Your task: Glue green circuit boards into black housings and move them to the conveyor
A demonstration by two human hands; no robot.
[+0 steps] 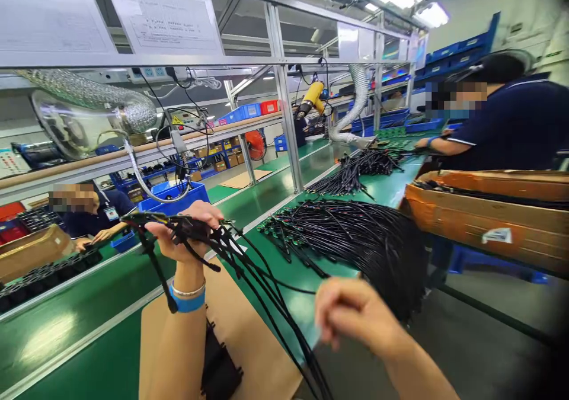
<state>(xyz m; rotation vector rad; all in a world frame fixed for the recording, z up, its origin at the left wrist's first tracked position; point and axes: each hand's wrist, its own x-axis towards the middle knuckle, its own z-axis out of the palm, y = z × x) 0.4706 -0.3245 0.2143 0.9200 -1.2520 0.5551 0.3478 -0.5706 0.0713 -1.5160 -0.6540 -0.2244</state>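
Note:
Raised at left of centre, my left hand [189, 234] is closed around a bunch of black cables [258, 275] with small circuit boards and short leads at their upper ends. The cables hang down toward the lower right. My right hand [355, 314], slightly blurred, has its fingers curled; one black cable [293, 288] runs from the bunch to these fingers. Beneath my left forearm lies a black plastic part [220, 364] on a brown cardboard sheet [258, 346], partly hidden by the arm.
A large pile of black cables [355, 234] covers the green bench [293, 269], with another pile [360, 166] beyond. An open cardboard box [484, 216] stands at right, near a co-worker [502, 115]. Another co-worker [98, 210] sits across the line. A metal post [284, 127] rises ahead.

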